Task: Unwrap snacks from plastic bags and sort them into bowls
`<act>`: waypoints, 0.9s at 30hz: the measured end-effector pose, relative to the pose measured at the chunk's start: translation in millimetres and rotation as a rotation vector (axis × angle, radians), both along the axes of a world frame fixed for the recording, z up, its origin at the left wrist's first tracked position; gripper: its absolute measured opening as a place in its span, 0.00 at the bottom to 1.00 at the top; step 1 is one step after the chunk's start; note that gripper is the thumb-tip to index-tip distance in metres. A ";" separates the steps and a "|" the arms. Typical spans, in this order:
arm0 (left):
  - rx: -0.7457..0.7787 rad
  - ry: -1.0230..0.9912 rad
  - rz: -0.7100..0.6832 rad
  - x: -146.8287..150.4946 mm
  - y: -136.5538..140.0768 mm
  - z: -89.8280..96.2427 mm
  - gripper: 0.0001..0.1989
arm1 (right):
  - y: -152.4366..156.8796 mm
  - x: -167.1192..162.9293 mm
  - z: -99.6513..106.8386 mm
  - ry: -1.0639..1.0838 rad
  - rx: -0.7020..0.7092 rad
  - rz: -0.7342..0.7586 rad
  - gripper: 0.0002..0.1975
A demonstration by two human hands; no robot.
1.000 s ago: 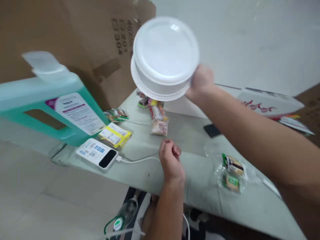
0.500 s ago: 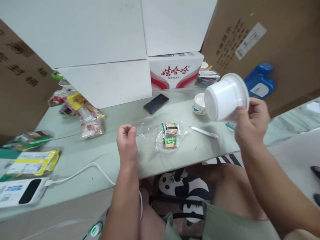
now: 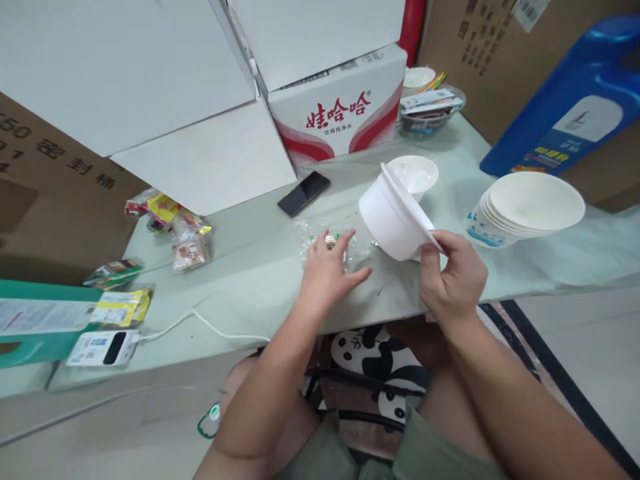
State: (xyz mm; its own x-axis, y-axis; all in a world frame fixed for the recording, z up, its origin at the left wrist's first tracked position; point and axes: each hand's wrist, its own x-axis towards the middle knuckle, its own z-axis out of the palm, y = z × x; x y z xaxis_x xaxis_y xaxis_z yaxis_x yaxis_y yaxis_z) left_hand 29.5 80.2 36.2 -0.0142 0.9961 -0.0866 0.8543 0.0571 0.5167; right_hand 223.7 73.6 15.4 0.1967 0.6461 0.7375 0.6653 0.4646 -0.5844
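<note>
From where I stand, the right hand [image 3: 454,277] pinches the white tub [image 3: 393,217] by its rim, likely because that thin lip is the easiest part to grip; it hangs tilted, base toward eight o'clock. The left hand [image 3: 325,273] is open, fingers spread over the wrapped snacks [image 3: 331,241], with the tub at its two o'clock. The stacked paper cups [image 3: 493,223], at the right hand's two o'clock, seem nested to save room.
</note>
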 end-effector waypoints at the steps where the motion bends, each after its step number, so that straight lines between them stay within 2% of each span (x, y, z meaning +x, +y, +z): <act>1: -0.045 0.093 0.005 9.1 4.9 -2.3 0.34 | 0.5 0.5 0.8 -0.004 0.006 0.013 0.06; 4: -0.072 0.252 0.026 16.1 12.4 -9.6 0.18 | 0.9 -1.1 2.7 -0.019 0.028 0.086 0.07; 11: -0.020 0.128 0.219 -38.1 -10.2 -16.0 0.19 | 4.6 -28.3 -7.8 -0.154 0.024 0.226 0.09; 18: -0.002 0.107 0.374 -79.2 -26.0 -21.6 0.20 | 23.1 -60.0 -23.3 -0.245 -0.084 0.127 0.09; 21: 0.010 0.049 0.370 -91.0 -30.5 -22.6 0.20 | 30.8 -67.8 -32.8 -0.286 -0.119 0.149 0.10; 25: 0.038 -0.042 0.320 -97.7 -36.2 -23.9 0.20 | 37.0 -67.5 -42.3 -0.358 -0.182 0.343 0.12; 27: 0.039 -0.080 0.326 -98.7 -39.0 -24.1 0.19 | 34.7 -63.2 -40.1 -0.392 -0.214 0.386 0.14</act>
